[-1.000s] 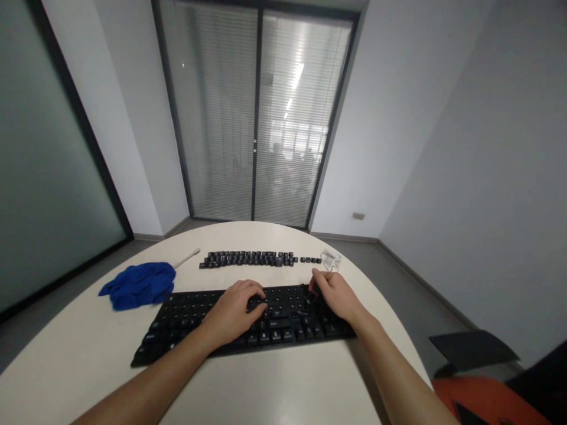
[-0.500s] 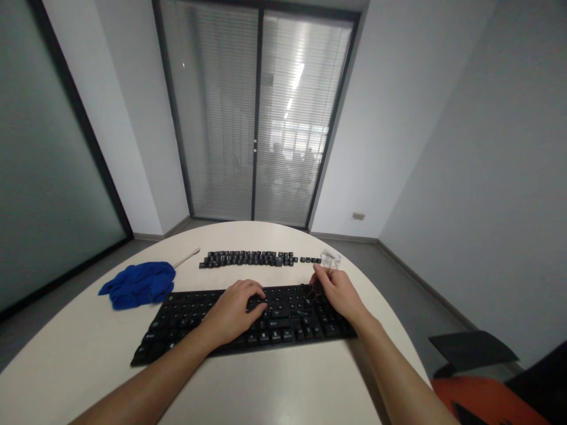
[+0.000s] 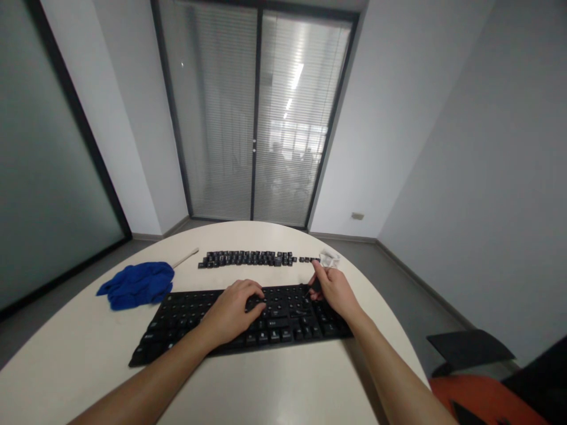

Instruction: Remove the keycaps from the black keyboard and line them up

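A black keyboard (image 3: 277,336) lies across the table in front of me, with keycaps gone from much of its upper part and others still seated along the lower rows. My left hand (image 3: 234,310) rests on its middle, thumb and index finger curved and apart, with nothing visible between them. Over the keyboard's upper right, my right hand (image 3: 334,290) is closed round a keycap puller (image 3: 315,286), a small dark tool with thin wires. Its wire end points down at the keys; whether it grips one is too small to tell.
Several loose black keycaps (image 3: 245,258) stand in rows behind the keyboard. A crumpled blue cloth (image 3: 137,285) lies left, beside a thin pale stick (image 3: 186,258). Clear plastic (image 3: 329,258) sits back right. A chair (image 3: 476,348) stands beyond the table's right edge.
My right hand has shifted slightly, and the keycap puller's wires have swung a little to the left. My left hand stays where it was on the keyboard.
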Demonstrator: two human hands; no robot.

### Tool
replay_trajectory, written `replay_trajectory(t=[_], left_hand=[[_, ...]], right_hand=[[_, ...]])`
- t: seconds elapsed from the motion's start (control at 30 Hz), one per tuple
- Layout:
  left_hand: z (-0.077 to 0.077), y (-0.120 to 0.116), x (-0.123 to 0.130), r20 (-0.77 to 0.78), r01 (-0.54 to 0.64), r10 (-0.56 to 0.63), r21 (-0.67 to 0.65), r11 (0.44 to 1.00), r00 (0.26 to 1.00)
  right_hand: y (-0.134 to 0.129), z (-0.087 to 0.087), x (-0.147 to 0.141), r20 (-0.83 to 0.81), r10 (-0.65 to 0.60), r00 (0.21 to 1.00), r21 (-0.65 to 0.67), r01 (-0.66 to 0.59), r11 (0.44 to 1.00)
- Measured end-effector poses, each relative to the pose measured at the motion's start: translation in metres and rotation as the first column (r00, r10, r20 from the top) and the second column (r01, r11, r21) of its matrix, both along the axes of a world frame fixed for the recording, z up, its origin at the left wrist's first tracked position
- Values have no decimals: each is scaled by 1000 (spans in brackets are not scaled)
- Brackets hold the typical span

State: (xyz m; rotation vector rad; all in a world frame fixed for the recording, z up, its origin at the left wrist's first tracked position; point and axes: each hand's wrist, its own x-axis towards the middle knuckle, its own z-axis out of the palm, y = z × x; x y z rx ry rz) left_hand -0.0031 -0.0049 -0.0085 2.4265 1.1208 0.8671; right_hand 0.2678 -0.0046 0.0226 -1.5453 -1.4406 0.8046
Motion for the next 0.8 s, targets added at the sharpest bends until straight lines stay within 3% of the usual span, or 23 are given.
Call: replay_trajectory(t=[0.2, 0.53, 0.67, 0.8], left_hand=[[-1, 1, 0, 12, -4, 4, 2, 1000, 1000], [2, -1, 0, 6, -6, 6, -5, 1000, 1000], [2, -2, 1, 13, -17, 17, -5, 1000, 1000], [3, -2, 2, 44, -28, 30, -36, 999, 999]], right_hand=[[3, -1, 2, -9, -38, 999, -17, 38, 999], [-3, 0, 1, -36, -158, 987, 100, 161, 982], [-4, -2, -10, -134, -83, 988, 120, 99, 988], [-8, -6, -30, -182, 77, 980, 159, -48, 986]])
